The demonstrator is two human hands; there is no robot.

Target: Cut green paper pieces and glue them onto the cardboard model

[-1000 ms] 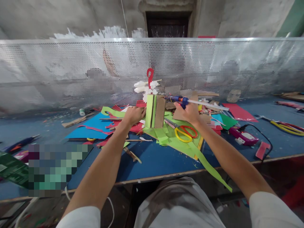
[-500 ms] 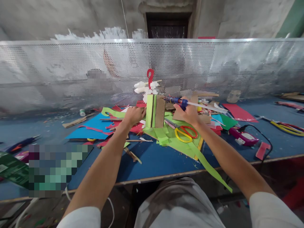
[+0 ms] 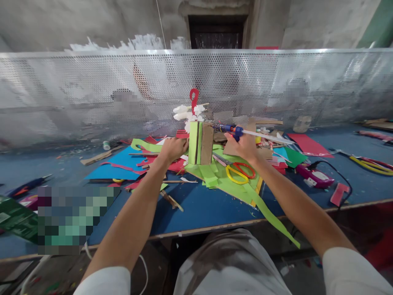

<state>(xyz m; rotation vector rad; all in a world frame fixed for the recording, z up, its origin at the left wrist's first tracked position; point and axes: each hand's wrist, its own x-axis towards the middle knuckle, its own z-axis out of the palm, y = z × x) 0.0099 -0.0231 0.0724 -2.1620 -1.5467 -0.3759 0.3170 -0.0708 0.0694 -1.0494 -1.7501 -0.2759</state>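
Observation:
An upright model of green paper and brown cardboard (image 3: 201, 143) stands on a green sheet (image 3: 233, 186) in the middle of the blue table (image 3: 202, 209). White foam bits and a red paper hook (image 3: 194, 98) top it. My left hand (image 3: 173, 148) presses against the model's left side, fingers curled on it. My right hand (image 3: 244, 145) grips a blue glue gun (image 3: 233, 130) with a white glue stick (image 3: 267, 136) trailing right; its nozzle points at the model's upper right edge.
Scissors with red and yellow handles (image 3: 238, 170) lie just below my right hand. Coloured paper scraps (image 3: 123, 164) and cardboard strips cover the table. A pink and white device (image 3: 315, 176) with a black cord lies right. A perforated metal screen (image 3: 92, 90) runs behind.

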